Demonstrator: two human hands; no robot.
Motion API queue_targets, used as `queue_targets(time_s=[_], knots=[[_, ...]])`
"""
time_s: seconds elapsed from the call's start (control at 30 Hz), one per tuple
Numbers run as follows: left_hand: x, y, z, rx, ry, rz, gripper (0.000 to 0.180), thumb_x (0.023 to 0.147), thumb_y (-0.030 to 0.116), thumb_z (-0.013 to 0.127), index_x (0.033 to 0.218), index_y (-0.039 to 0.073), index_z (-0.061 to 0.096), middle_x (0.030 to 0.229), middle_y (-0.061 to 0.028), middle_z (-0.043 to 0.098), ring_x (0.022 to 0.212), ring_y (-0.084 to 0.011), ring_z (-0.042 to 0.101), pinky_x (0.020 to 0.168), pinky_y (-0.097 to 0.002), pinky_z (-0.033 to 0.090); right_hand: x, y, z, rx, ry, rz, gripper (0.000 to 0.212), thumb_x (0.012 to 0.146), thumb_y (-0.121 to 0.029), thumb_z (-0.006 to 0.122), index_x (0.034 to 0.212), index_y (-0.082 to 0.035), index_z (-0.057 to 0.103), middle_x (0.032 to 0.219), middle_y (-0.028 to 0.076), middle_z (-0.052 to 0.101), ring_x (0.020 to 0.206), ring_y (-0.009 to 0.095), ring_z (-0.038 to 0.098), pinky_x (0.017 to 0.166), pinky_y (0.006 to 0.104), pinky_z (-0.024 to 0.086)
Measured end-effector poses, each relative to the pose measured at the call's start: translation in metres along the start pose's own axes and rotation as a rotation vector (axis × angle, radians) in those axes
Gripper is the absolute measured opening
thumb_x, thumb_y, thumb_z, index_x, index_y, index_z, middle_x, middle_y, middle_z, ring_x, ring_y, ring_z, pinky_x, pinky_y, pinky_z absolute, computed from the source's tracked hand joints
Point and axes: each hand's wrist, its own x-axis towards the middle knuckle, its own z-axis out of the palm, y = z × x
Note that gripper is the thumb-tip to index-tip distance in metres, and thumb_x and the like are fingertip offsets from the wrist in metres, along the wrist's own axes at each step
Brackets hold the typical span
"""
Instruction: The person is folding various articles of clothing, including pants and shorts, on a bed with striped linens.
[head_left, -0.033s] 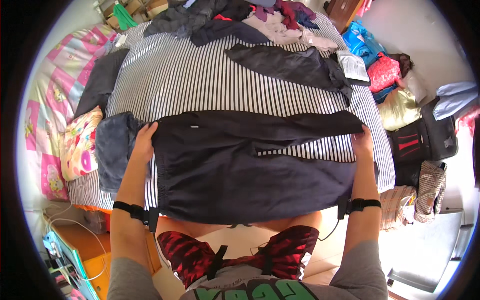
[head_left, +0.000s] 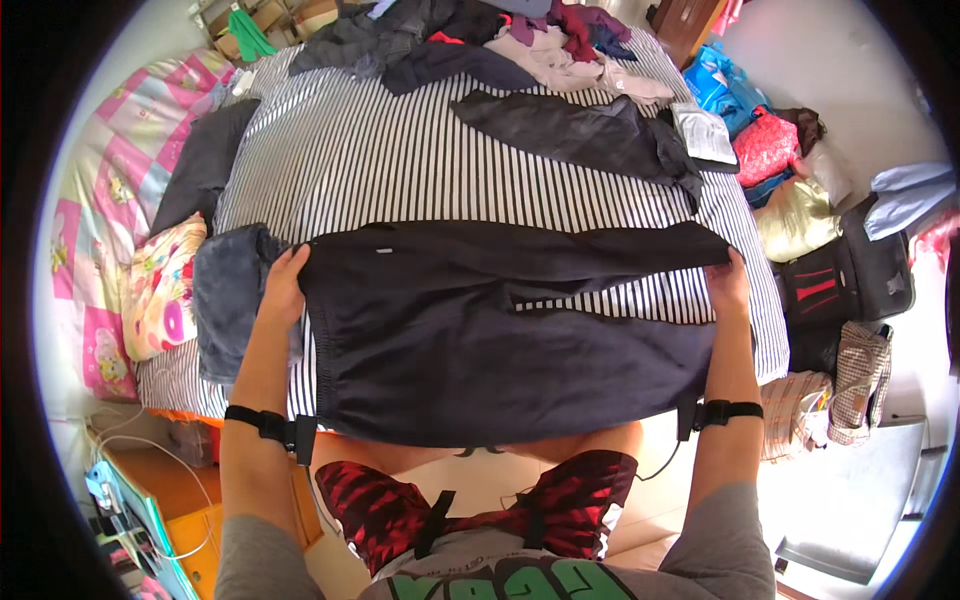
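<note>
A pair of dark trousers lies spread sideways across the near side of the bed, waistband to the left and legs to the right. My left hand pinches the far corner of the elastic waistband. At the far leg's hem, my right hand grips the cloth, its fingertips partly hidden. Between the two legs a wedge of striped sheet shows. The near leg hangs over the bed's front edge, close to my knees.
The striped bed sheet carries another dark garment farther back and a heap of clothes at the far edge. Left are a folded grey cloth and a floral pillow. Bags crowd the right side.
Both hands have drawn very slightly apart, the left one moving a little left and the right one a little right, stretching the trousers' far edge. Little else differs.
</note>
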Motion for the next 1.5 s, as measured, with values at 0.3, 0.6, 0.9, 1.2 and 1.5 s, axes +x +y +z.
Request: queue_targets(time_s=[0.3, 0.6, 0.9, 1.2, 1.5], knots=[[-0.065, 0.032, -0.025, -0.115, 0.008, 0.231, 0.038, 0.094, 0.02, 0.059, 0.126, 0.001, 0.049, 0.124, -0.0099, 0.058, 0.116, -0.0225, 0.054, 0.104, -0.0369, 0.036, -0.071, -0.089, -0.005, -0.658, 0.62, -0.527, 0.042, 0.088, -0.039, 0.065, 0.094, 0.003, 0.067, 0.085, 0.007, 0.066, 0.074, 0.016, 0.059, 0.067, 0.033, 0.047], [-0.097, 0.056, -0.029, 0.288, -0.031, 0.204, 0.011, 0.093, 0.018, 0.061, 0.099, 0.009, 0.063, 0.082, 0.0073, 0.056, 0.066, -0.0027, 0.041, 0.062, -0.0191, 0.033, -0.138, -0.139, 0.006, -0.468, 0.456, -0.425, 0.036, 0.088, -0.032, 0.068, 0.064, -0.011, 0.049, 0.055, -0.002, 0.049, 0.044, 0.01, 0.049, 0.039, 0.0234, 0.035], [0.0, 0.036, 0.002, 0.187, 0.227, 0.131, 0.023, 0.092, 0.022, 0.063, 0.102, 0.005, 0.053, 0.084, -0.0003, 0.053, 0.067, -0.0097, 0.057, 0.063, -0.0209, 0.051, 0.003, -0.079, 0.022, -0.803, 0.193, -0.25, 0.024, 0.089, -0.021, 0.061, 0.099, 0.001, 0.058, 0.087, 0.01, 0.065, 0.079, 0.026, 0.066, 0.062, 0.0365, 0.051], [0.0, -0.077, 0.002, 1.417, -0.033, 0.197, 0.074, 0.085, 0.036, 0.066, 0.142, 0.0, 0.036, 0.146, -0.0333, 0.028, 0.138, -0.0462, 0.026, 0.112, -0.0441, 0.029, 0.008, 0.038, -0.063, -1.485, 0.003, 0.037, 0.053, 0.083, -0.028, 0.063, 0.126, 0.001, 0.055, 0.124, 0.02, 0.058, 0.117, 0.031, 0.055, 0.097, 0.04, 0.044], [-0.079, -0.106, -0.018, 1.252, 0.253, -0.137, 0.068, 0.082, 0.035, 0.066, 0.131, -0.008, 0.046, 0.124, -0.0329, 0.051, 0.116, -0.0434, 0.052, 0.1, -0.0437, 0.042, 0.033, 0.033, -0.072, -0.393, 0.432, -0.024, 0.065, 0.088, -0.01, 0.062, 0.142, -0.013, 0.027, 0.122, 0.017, 0.047, 0.084, 0.026, 0.06, 0.062, 0.0314, 0.055]])
